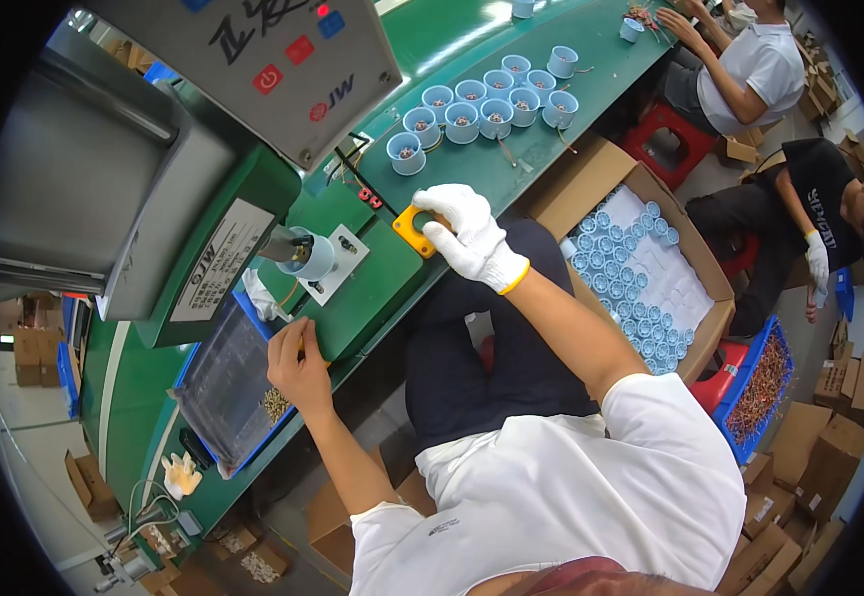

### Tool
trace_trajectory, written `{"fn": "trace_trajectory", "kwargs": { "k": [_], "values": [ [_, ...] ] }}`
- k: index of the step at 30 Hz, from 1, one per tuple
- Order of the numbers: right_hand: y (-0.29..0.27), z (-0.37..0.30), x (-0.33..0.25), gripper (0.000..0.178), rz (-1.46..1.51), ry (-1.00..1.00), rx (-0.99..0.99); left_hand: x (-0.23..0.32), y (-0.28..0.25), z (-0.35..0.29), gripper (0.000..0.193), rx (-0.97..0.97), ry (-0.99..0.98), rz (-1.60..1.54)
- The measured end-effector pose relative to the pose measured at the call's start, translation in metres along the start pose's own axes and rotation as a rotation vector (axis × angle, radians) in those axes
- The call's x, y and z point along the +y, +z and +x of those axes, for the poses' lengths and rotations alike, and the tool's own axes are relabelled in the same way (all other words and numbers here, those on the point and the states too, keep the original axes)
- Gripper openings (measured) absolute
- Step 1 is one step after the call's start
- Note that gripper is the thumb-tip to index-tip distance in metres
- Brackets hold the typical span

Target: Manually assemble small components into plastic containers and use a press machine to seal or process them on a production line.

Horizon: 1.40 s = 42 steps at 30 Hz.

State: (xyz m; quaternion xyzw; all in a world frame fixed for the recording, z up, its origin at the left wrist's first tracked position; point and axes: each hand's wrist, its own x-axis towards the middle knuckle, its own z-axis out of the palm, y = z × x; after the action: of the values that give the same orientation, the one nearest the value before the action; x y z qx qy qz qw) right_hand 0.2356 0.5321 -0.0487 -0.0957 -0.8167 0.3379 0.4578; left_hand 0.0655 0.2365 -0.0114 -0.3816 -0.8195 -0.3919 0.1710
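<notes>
Up front, gloved right hand [472,238] fingers pressing orange button box [414,230] — square, green-capped, bare left hand [298,360] pinching small parts [275,403].

Bare green bench surface [377,288] lies open between the white fixture plate [338,263] and the orange square button box [414,230]. Clustered pale blue plastic cups [482,104] block the far side; the grey metal machine housing [104,189] closes off the left.
</notes>
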Motion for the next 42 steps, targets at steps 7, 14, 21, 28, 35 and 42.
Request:
{"fn": "trace_trajectory", "kwargs": {
  "k": [7,14,21,28,35,42],
  "values": [
    [0.002,-0.003,0.003,0.038,0.031,0.033,0.014,-0.02,-0.002,-0.009,0.013,-0.01,-0.133,-0.148],
    [0.001,-0.001,0.005,0.034,0.027,0.018,0.019,-0.002,-0.005,0.004,0.013,0.044,-0.085,-0.227],
    [0.006,-0.004,0.011,0.033,0.201,0.105,0.024,0.035,-0.028,0.062,0.01,-0.048,-0.038,-0.249],
    [0.001,-0.004,0.008,0.031,0.232,0.132,0.034,0.056,-0.029,0.127,0.022,-0.355,-0.343,-0.305],
    [0.003,-0.002,0.004,0.031,0.102,0.051,-0.006,0.069,-0.029,0.159,0.036,-0.651,-0.244,0.099],
    [-0.002,-0.003,0.008,0.033,0.118,0.059,-0.004,0.073,-0.021,0.167,0.034,-0.667,-0.2,0.108]
  ]
}}
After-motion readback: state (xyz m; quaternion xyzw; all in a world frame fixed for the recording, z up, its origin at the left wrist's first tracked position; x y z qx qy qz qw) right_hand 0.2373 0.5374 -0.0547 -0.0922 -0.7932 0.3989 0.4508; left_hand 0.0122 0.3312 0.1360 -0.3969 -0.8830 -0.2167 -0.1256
